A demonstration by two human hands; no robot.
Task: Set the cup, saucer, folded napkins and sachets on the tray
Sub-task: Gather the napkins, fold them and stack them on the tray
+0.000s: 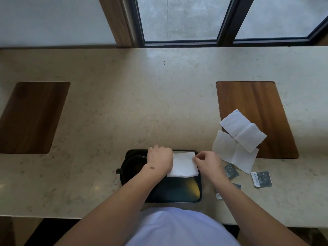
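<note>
A black tray (174,192) lies at the counter's near edge. On its left part stands a black cup (132,166) on a dark saucer (122,178), partly hidden by my left wrist. A folded white napkin (183,166) rests across the tray's far right part. My left hand (160,159) presses on the napkin's left edge. My right hand (207,161) pinches its right edge. Two unfolded white napkins (238,139) lie to the right of the tray. Dark sachets (261,179) lie on the counter near my right forearm.
The pale stone counter (142,103) has a wooden inlay at left (32,118) and another at right (262,110); one loose napkin overlaps the right inlay. A window with dark frames (225,20) stands behind the counter.
</note>
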